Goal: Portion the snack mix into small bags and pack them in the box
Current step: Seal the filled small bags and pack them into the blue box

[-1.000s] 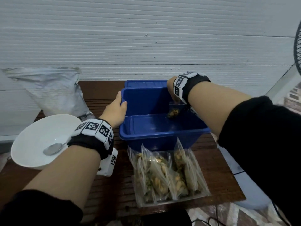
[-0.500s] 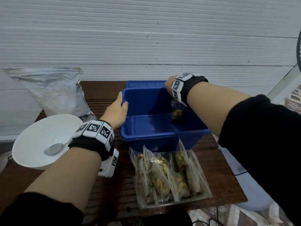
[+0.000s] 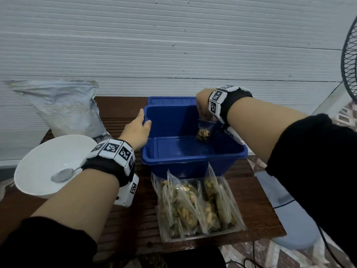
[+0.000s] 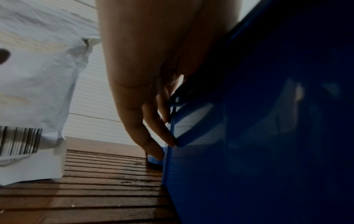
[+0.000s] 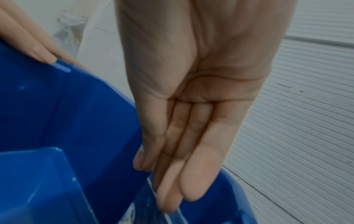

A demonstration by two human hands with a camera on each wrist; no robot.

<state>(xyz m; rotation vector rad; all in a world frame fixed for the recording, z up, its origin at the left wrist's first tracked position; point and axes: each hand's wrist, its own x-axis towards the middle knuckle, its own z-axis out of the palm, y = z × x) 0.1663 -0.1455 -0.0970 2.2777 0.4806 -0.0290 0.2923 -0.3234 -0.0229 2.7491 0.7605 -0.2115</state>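
A blue plastic box [image 3: 193, 158] stands open in the middle of the wooden table. My left hand [image 3: 139, 126] grips its left rim, thumb inside and fingers [image 4: 153, 136] down the outer wall of the box [image 4: 268, 136]. My right hand [image 3: 201, 107] reaches into the box from the right. It pinches the top of a small clear bag [image 3: 202, 132] with snack mix at its bottom. The bag hangs inside, near the right wall. In the right wrist view my right hand [image 5: 153, 178] pinches the bag's edge [image 5: 145, 212] over the box [image 5: 57, 106].
Several filled small bags [image 3: 197, 206] stand in a clear tray in front of the box. A white bowl [image 3: 38, 157] with a spoon [image 3: 62, 175] sits at the left. Behind it leans a large grey bag [image 3: 63, 107]. A pale blue stool [image 3: 289, 219] and a fan [image 3: 349, 59] are at the right.
My right hand and the small bag have shifted only slightly inside the box. My left hand has stayed on the rim.
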